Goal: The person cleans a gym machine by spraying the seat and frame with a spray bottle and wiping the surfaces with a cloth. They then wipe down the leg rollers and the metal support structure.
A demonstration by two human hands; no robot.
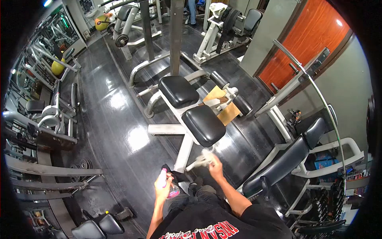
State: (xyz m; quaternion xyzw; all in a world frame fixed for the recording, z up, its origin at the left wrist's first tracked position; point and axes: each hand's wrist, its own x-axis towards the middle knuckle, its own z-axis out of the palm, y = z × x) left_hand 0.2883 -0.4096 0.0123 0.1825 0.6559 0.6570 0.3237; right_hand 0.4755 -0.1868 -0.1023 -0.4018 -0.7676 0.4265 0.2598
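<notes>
My left hand (162, 188) is wrapped round a clear spray bottle (174, 192) with pink on its top and pinkish contents, held low before my body. Something black, like a cloth (170, 169), shows just beyond that hand. A crumpled whitish rag (203, 158) hangs from the closed fingers of my right hand (215, 167), slightly blurred. The rag is just below the near edge of a black padded seat (204, 125) on a white-framed exercise machine. A second black pad (178, 91) sits behind it on the same frame (184, 153).
Two black rollers (241, 104) and a tan board (230, 114) are at the machine's far right. A reclined black bench (278, 167) stands to my right, under a long metal bar (318, 91). Weight machines (51, 119) line the left. A person's legs (192, 12) show at the back.
</notes>
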